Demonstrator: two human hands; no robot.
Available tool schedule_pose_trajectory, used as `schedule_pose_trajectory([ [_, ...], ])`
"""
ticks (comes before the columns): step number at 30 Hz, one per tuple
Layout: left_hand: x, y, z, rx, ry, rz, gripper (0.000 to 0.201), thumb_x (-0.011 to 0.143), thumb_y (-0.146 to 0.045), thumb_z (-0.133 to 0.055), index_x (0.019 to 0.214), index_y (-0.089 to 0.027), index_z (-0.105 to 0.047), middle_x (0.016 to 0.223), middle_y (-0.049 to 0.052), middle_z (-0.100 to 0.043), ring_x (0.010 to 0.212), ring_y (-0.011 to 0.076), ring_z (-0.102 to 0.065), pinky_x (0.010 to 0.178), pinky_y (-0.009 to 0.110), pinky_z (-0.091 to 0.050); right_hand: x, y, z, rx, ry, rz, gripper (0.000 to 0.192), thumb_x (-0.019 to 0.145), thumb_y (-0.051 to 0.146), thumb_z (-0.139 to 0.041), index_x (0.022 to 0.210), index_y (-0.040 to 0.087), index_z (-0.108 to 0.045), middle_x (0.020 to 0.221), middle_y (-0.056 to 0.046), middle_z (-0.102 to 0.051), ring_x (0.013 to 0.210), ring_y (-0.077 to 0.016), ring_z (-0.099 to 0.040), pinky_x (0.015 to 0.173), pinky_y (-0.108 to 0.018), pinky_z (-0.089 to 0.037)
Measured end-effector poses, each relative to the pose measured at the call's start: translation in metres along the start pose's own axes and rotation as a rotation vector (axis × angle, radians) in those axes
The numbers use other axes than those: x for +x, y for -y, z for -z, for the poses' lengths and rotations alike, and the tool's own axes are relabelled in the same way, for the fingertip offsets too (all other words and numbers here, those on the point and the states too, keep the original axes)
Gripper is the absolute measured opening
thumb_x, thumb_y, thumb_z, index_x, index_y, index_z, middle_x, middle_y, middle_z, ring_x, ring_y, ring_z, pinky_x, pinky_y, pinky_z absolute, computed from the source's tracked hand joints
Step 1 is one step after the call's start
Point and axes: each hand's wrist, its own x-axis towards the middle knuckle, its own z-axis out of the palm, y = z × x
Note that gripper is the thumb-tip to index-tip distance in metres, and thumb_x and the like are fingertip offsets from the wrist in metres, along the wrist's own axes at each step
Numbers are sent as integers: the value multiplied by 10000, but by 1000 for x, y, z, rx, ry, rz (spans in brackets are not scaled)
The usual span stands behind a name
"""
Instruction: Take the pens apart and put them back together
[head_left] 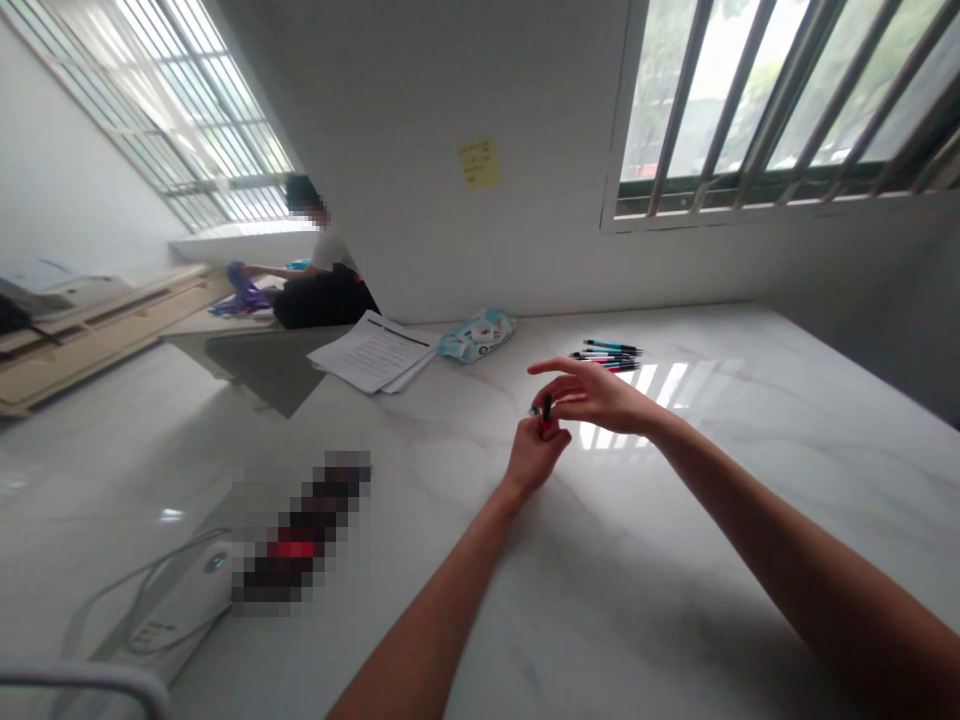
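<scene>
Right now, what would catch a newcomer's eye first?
Mid-table, two bare hands meet over a small pen: the left hand grips it, and the right hand pinches its top. Behind them lies a bunch of pens. Further left sit a stack of papers and a wipes pack.

The left hand (534, 452) closes around a small pen (547, 410), hiding most of it; only a dark tip and a bit of red show, and whether the right hand (596, 392) touches it is unclear. Both forearms run off the bottom edge. The pens (607, 356) lying further back are too small to count. Print on the papers (373, 352), the blue packet (475, 334) and the yellow note (479, 164) is unreadable. A pixelated block (300, 535) covers something beside a white device (176, 610), itself cut by the lower edge. A seated person (319, 275) works far off, hands indistinct.
</scene>
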Motion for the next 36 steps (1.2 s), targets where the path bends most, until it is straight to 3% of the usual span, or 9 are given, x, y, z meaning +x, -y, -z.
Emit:
schedule_pose_trajectory([
  [2, 0, -1, 0, 7, 17, 11, 325, 684, -247, -626, 580, -222, -319, 543, -67, -338, 534, 79, -273, 530, 264, -196, 0, 1, 0, -33, 6, -16, 632, 807, 219, -807, 1404, 237, -601, 1208, -96, -750, 1088, -224, -726, 922, -380, -629],
  [7, -1, -1, -1, -41, 22, 12, 413, 685, -241, -655, 599, -230, -251, 544, -84, -274, 525, 70, -243, 526, 251, -181, 1, 5, 0, 9, -58, -35, 479, 841, 248, -775, 1304, 206, -659, 1006, -61, -787, 905, -193, -761, 925, -398, -637],
  [14, -1, 0, -3, -71, 45, 26, 388, 687, -238, -642, 589, -226, -267, 536, -91, -259, 519, 66, -216, 522, 242, -154, 0, 22, 13, 152, -269, 70, 640, 865, 390, -788, 1437, 229, -550, 1162, -110, -776, 1109, -243, -731, 1002, -442, -591],
  [17, 0, -1, -3, -79, 49, 25, 393, 687, -244, -645, 590, -229, -264, 530, -93, -253, 514, 66, -210, 522, 244, -145, 3, 5, 27, 106, -394, 44, 598, 900, 424, -746, 1422, 215, -541, 1183, -124, -763, 1056, -232, -739, 936, -411, -606],
  [20, 1, -1, -2, -74, 35, 4, 408, 691, -244, -650, 582, -229, -258, 531, -90, -257, 515, 67, -207, 524, 247, -158, 3, -28, 44, -216, -465, -145, 421, 895, 315, -741, 1280, 183, -635, 1075, -117, -772, 915, -225, -747, 825, -379, -612],
  [22, 1, -1, -1, -70, 19, -9, 416, 694, -242, -652, 578, -228, -252, 538, -88, -258, 518, 68, -203, 525, 248, -165, 1, -50, 52, -545, -428, -289, 312, 835, 185, -774, 1139, 164, -707, 1061, -127, -768, 931, -254, -736, 837, -387, -592],
  [25, 2, -1, -1, -72, 10, -10, 423, 697, -237, -652, 580, -226, -245, 547, -86, -257, 522, 68, -201, 526, 248, -166, -2, -73, 55, -763, -268, -427, 215, 825, 127, -767, 1038, 152, -749, 1052, -131, -772, 943, -275, -726, 827, -370, -563],
  [31, 2, -1, -1, -73, 8, -6, 421, 697, -233, -652, 582, -224, -247, 546, -84, -259, 523, 69, -205, 524, 249, -162, -1, -85, 48, -843, -180, -400, 246, 850, 191, -782, 1094, 169, -756, 1094, -117, -776, 981, -267, -718, 798, -313, -523],
  [36, 2, -2, -1, -81, 4, 14, 422, 691, -236, -656, 583, -224, -249, 547, -83, -265, 523, 69, -212, 524, 248, -167, -6, -87, 59, -750, -75, -365, 481, 744, 244, -891, 1196, 195, -734, 1172, -103, -767, 871, -227, -722, 734, -294, -522],
])
